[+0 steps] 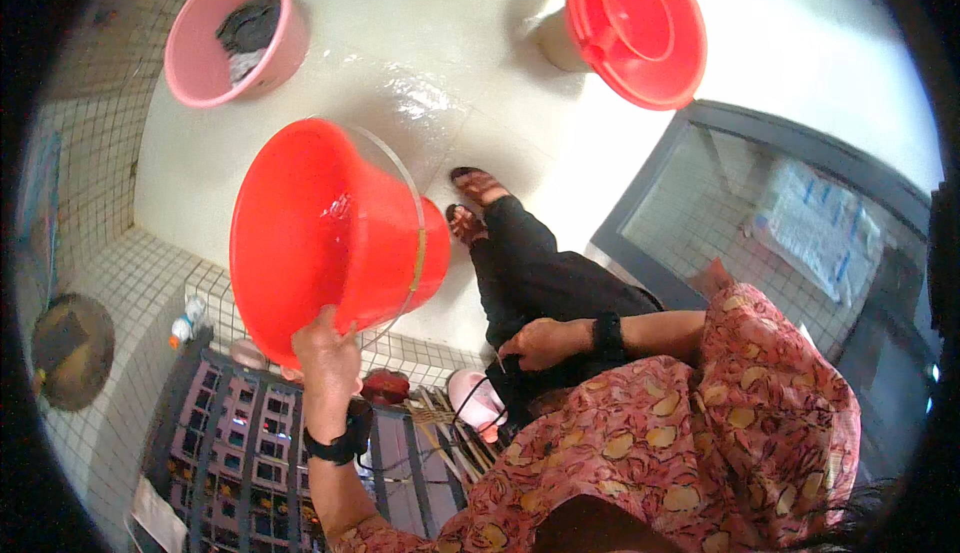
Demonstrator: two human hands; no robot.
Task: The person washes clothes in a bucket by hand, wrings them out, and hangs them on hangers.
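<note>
A red plastic bucket (390, 230) is held tilted above the floor, its mouth facing left and its wire handle hanging round the outside. My left hand (326, 347) is closed on the bucket's near rim. Glints show on the bucket's inner wall; whether it holds water I cannot tell. My right hand (536, 343) lies at my waist against my black trousers (570, 283), fingers curled, and whether it grips anything is unclear. A pink basin (289, 50) with dark and pale cloths (251, 24) stands at the upper left. Both wrists wear black bands.
The pale floor (360, 95) shines wet beyond my sandalled feet. At the upper right, a red basin (690, 35) sits on a pale container (562, 43). A grey-framed glass door (645, 178) is on the right. Tiled walls and a barred window (247, 433) are at left and below.
</note>
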